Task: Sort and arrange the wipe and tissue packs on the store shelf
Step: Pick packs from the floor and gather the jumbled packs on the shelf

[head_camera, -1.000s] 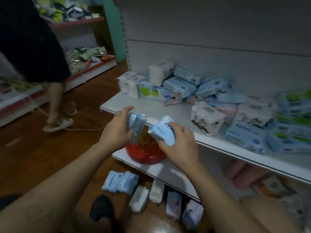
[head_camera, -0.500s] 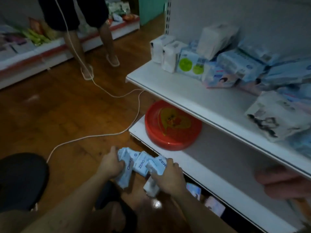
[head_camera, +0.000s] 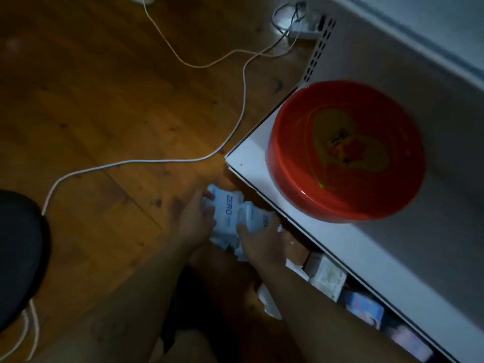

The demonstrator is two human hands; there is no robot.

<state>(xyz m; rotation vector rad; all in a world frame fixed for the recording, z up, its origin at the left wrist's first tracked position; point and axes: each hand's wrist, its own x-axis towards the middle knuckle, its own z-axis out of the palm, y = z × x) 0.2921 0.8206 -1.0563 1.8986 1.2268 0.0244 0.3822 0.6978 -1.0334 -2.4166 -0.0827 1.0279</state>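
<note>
The left hand point(head_camera: 193, 218) and right hand point(head_camera: 258, 241) both curl their fingers round pale blue ZERO wipe packs point(head_camera: 227, 214), low over the wooden floor point(head_camera: 104, 106), just left of the red bowl point(head_camera: 345, 153). This bowl sits on a white shelf point(head_camera: 340, 247). Left of the bowl, a white cable point(head_camera: 157, 161) crosses the floor.

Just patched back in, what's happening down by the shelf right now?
A person is down by the corner of the low white shelf, gripping a bunch of light blue ZERO wipe packs between the left hand and the right hand, close above the wooden floor. A red round dish sits on the shelf. Some other packs lie below its front edge. None of the held packs is on the shelf yet.
</note>
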